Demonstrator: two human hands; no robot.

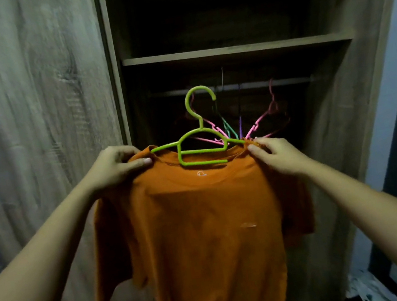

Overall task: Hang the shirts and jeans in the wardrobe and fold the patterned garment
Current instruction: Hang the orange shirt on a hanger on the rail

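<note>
Wardrobe (235, 49) stands open ahead; the orange shirt (199, 223) sits on its green hanger (200, 121), my left grip (113, 168) and right grip (279, 155) each pinching a shoulder. Next, I judge, the hook must reach the rail (172, 93).

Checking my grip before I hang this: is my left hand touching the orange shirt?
Touching. The head view shows the left hand pinching the orange shirt at its shoulder, thumb pressed on the fabric.
</note>
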